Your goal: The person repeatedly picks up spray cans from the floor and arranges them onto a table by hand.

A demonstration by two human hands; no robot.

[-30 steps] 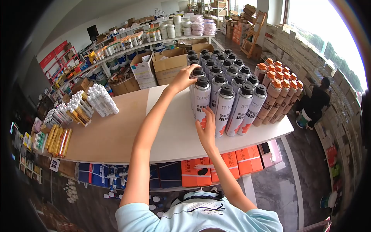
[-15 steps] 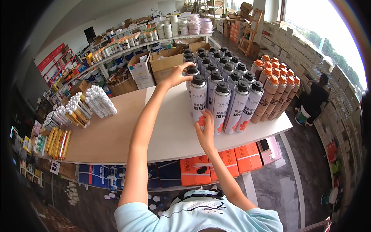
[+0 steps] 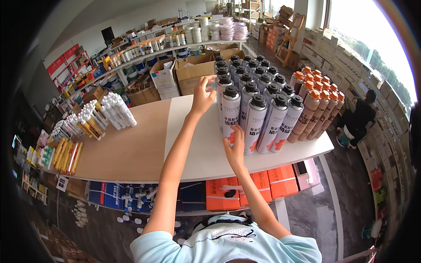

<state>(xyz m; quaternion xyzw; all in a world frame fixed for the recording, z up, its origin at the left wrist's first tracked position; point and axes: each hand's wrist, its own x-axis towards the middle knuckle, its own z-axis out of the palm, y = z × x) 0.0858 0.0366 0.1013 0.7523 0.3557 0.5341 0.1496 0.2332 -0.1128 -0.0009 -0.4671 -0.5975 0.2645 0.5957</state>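
Near the front left corner of the table (image 3: 147, 147) lie gold tubes (image 3: 68, 157), with yellow-and-white cartridges (image 3: 90, 122) behind them and white sealant cartridges (image 3: 117, 111) to their right, toward the back edge. The table's brown left part meets its white part at a straight seam.

Over the white part, the left hand (image 3: 203, 97) is raised, thumb and fingers curved and well parted, with nothing held. Its fingertips are just beside the black-capped second can (image 3: 221, 107) of the block's left row; whether they touch it is too fine to tell.

Next comes the front corner can (image 3: 231, 109), a grey YOUJU gap-filler can at the block's near left corner, back from the table's front edge. Its long axis is upright. From the left hand it lies to the right and toward the front edge. The right hand (image 3: 235, 147) is nearer: its half-open fingers and thumb curve about the lower body, touching it; whether they grip it, I cannot tell.

The other black-capped cans (image 3: 279, 120) stand upright in rows to the right and behind. Just beyond, toward the right edge, stand brown cans with orange caps (image 3: 312, 105). Past that edge, well apart, a person in dark clothes (image 3: 362, 114) sits near the shelving.
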